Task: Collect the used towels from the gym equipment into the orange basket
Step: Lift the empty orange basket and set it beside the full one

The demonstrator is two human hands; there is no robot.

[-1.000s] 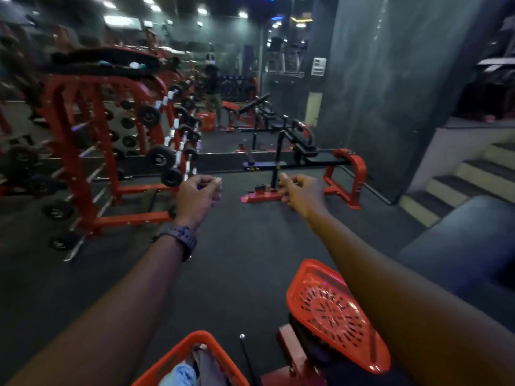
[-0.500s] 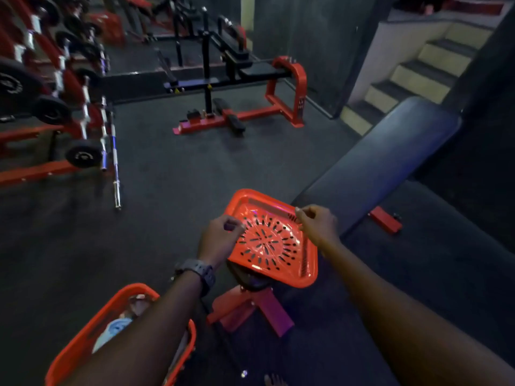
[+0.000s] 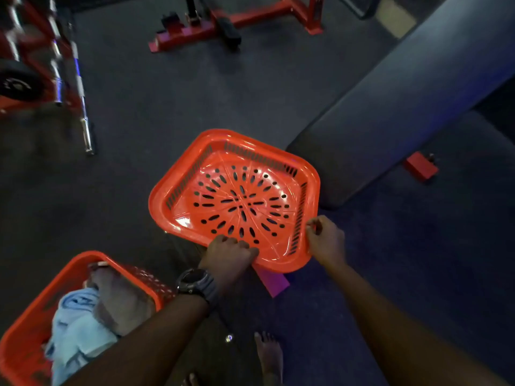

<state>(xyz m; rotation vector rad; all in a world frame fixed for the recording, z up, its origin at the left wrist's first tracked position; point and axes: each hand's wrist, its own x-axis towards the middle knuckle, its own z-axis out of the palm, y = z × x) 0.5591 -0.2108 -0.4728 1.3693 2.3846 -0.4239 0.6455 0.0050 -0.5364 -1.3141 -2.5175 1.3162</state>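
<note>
Hands meet at an empty orange basket (image 3: 234,199) in the head view: the left hand (image 3: 228,253) grips its near rim with curled fingers, the right hand (image 3: 326,240) pinches its right edge. A second orange basket (image 3: 25,330) at lower left holds towels (image 3: 80,330), pale blue and grey. A dark padded bench (image 3: 404,101) stands just beside the empty basket, a barbell (image 3: 78,87) lies left, and a bare foot (image 3: 269,355) shows below.

A shallow orange basket (image 3: 237,196) with slotted walls and a perforated floor sits mid-frame, its open side up and nothing inside. At seven o'clock from it, apart, a second orange basket (image 3: 25,327) stands on the floor, holding crumpled towels: a pale blue one (image 3: 75,330) beside a beige one (image 3: 122,302).
</note>
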